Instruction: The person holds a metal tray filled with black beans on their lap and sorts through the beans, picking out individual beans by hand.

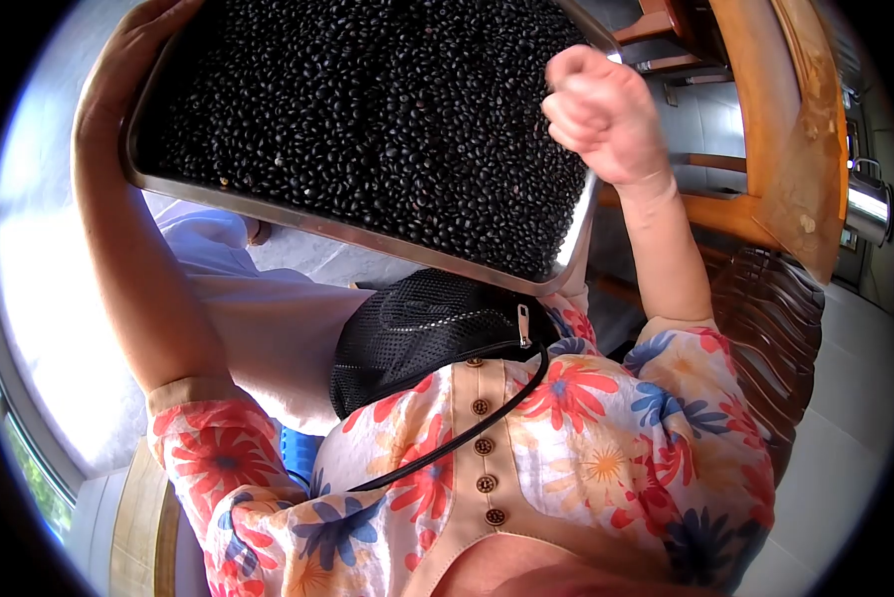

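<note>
A rectangular metal tray (367,239) full of black beans (367,119) is tilted in front of me, above my lap. My left hand (128,70) is wrapped around the tray's left side, with its fingertips partly hidden at the top of the view. Over the right side of the beans, my right hand (606,114) is closed, fingers curled in and slightly blurred. Whatever is inside those fingers, if anything, cannot be made out. A few paler specks show among the beans near the lower left rim.
On my lap sits a black mesh bag (417,323) with a zip and a cord. To the right are a wooden table edge (775,109), a dark slatted wooden seat (770,318) and a shiny metal pot (869,202). Something blue (298,453) is by my left side.
</note>
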The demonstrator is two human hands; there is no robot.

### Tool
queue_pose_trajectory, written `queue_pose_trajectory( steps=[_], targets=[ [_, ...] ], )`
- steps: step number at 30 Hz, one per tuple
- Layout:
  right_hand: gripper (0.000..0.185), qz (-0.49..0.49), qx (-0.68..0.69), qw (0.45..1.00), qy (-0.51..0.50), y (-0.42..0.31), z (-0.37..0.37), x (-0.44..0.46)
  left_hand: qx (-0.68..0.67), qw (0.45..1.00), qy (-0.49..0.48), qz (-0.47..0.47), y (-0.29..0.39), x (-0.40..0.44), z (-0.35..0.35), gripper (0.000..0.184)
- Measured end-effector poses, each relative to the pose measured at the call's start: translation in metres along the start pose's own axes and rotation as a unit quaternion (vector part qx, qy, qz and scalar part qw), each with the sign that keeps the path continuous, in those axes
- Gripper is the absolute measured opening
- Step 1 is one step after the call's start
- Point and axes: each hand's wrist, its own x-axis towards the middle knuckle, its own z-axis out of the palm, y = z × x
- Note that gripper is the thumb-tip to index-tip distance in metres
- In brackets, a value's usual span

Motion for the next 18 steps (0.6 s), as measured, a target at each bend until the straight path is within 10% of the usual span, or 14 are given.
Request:
queue_pose_trajectory(
  steps=[7,10,14,18],
  targets=[
    [0.017,-0.014,0.147,0.985,-0.086,-0.010,-0.010,0.000,0.008,1.000,-0.008,0.002,-0.001,0.001,-0.002,0.046],
    [0.013,-0.001,-0.113,0.992,0.050,-0.008,0.002,-0.004,0.010,1.000,-0.009,0.004,-0.001,0.002,-0.002,0.047],
    [0.010,-0.102,-0.517,0.833,0.169,0.018,-0.003,0.000,0.011,1.000,-0.010,0.003,-0.001,0.002,-0.002,0.047],
    [0.010,-0.090,-0.620,0.760,0.171,0.021,0.001,0.003,0.012,1.000,-0.009,0.003,-0.002,0.001,-0.002,0.047]
  ],
)
